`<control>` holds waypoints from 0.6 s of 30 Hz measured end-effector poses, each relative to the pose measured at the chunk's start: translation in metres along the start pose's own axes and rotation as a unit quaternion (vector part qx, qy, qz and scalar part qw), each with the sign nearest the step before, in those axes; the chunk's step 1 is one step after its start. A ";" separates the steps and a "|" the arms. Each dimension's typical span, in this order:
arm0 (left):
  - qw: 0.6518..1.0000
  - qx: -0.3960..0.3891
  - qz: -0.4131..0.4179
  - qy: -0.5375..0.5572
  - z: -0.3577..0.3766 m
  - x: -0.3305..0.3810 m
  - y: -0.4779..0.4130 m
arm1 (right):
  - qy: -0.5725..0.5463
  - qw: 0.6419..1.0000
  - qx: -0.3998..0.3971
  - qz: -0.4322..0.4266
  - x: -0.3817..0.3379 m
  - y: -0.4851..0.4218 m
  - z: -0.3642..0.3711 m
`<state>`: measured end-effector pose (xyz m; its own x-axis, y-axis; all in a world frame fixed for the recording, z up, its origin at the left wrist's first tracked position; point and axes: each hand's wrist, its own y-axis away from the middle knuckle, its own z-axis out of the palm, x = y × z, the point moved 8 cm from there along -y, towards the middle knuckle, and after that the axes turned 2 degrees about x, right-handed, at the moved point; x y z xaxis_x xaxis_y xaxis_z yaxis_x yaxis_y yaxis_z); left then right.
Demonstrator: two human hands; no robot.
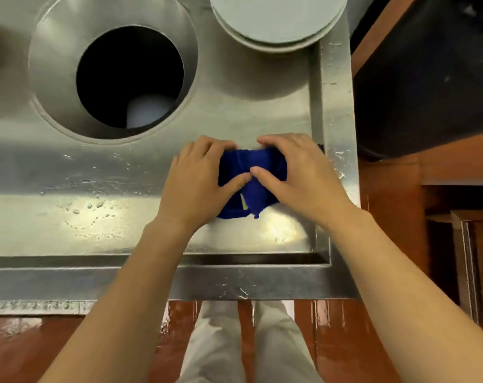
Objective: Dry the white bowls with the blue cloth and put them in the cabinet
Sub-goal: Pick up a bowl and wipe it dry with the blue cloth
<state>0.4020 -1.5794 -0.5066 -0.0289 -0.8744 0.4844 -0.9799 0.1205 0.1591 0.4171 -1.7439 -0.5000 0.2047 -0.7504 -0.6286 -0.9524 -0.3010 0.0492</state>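
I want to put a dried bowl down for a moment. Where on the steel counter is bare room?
The widest bare patch of the steel counter lies left of the left hand, between the round opening and the front gutter, though it is wet. The right side is crowded: both hands on the blue cloth, the white bowls behind them.

Two bare forearms reach forward side by side, wrists angled inward so the hands meet. The left hand (198, 178) lies palm down, fingers curled, thumb pointing right. The right hand (298, 172) mirrors it, thumb tip touching the left thumb, both pressing on a bunched deep-blue cloth (248, 172).
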 end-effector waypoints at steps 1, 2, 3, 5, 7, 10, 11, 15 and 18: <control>1.000 -0.003 -0.011 -0.020 0.001 -0.003 -0.002 | 0.036 0.999 -0.007 -0.004 0.001 -0.003 0.003; 0.999 -0.006 -0.019 -0.028 0.001 -0.004 -0.004 | 0.065 0.998 -0.013 -0.005 0.000 -0.003 0.004; 1.000 -0.007 -0.018 -0.024 0.000 -0.003 -0.005 | 0.089 0.996 -0.022 -0.002 -0.001 -0.004 0.005; 1.000 -0.010 -0.013 0.017 -0.010 0.000 -0.004 | 0.114 0.992 -0.051 0.002 -0.010 -0.008 0.006; 0.997 0.000 -0.010 0.073 -0.034 0.003 -0.001 | 0.091 0.993 -0.072 0.002 -0.026 -0.015 -0.002; 0.992 0.064 0.016 0.108 -0.106 0.007 0.011 | 0.032 0.996 -0.071 -0.040 -0.077 -0.026 -0.034; 0.989 0.094 0.023 0.111 -0.140 0.007 0.017 | 0.014 0.996 -0.063 -0.065 -0.104 -0.032 -0.048; 0.968 0.195 0.054 0.149 -0.257 0.014 0.048 | -0.076 0.986 -0.037 -0.142 -0.210 -0.051 -0.087; 0.947 0.258 0.091 0.171 -0.332 0.009 0.063 | -0.169 0.970 -0.033 -0.172 -0.278 -0.068 -0.096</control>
<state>0.4053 -1.4231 -0.2064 -0.2279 -0.6477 0.7270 -0.9334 -0.0672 -0.3524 0.4470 -1.5711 -0.2538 0.4110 -0.3659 -0.8350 -0.8221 -0.5446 -0.1660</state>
